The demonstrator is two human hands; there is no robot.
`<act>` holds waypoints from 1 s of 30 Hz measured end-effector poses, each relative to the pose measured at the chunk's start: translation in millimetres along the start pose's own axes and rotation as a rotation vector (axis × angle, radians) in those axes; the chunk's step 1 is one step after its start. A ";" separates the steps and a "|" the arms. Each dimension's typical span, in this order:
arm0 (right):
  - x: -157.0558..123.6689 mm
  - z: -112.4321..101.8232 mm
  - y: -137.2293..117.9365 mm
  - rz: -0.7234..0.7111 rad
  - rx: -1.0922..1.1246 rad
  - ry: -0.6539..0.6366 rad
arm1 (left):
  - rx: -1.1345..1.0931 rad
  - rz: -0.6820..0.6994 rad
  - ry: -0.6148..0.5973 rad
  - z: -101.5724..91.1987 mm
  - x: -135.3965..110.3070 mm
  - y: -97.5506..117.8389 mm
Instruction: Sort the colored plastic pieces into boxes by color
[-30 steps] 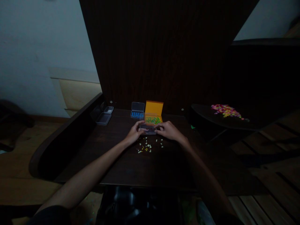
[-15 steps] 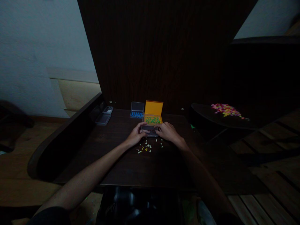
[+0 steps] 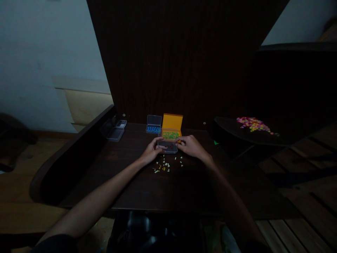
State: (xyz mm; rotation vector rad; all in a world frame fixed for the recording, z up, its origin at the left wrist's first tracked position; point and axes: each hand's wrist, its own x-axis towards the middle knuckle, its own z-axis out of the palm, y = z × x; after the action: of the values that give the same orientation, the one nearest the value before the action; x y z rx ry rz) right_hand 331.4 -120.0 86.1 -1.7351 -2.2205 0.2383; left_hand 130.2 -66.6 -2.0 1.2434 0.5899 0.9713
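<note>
A small clear plastic box (image 3: pixel 171 151) with a few dark reddish bits inside lies on the dark tabletop. At its left side, my left hand (image 3: pixel 152 150) grips it, the thumb along the near side and the fingers behind. My right hand (image 3: pixel 191 146) is curled at the box's right edge, thumb and index finger closing on it; the exact contact is too dark to make out. Just behind stands an open orange box (image 3: pixel 172 121) with green pieces (image 3: pixel 171 135). Small white and yellow pieces (image 3: pixel 164 166) lie scattered in front of the clear box.
An open clear case (image 3: pixel 154 120) of blue pieces stands left of the orange box. Another open clear case (image 3: pixel 115 134) sits by the raised left side panel (image 3: pixel 71 158). Pink and yellow pieces (image 3: pixel 254 124) are heaped on a dark surface at right. A dark panel (image 3: pixel 171 63) rises behind.
My right hand has shifted slightly right, its fingers drawn back from over the clear box to its right edge. My left hand keeps its grip on the box.
</note>
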 end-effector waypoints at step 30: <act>-3.7 38.4 1.8 -0.306 0.131 -0.295 | 0.040 -0.005 0.108 -7.3 4.8 4.7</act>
State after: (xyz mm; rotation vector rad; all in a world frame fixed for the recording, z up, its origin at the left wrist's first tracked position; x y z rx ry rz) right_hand 320.6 -120.9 49.0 -1.3410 -2.5729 0.5837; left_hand 125.2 -58.7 1.2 1.2298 0.6999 1.0312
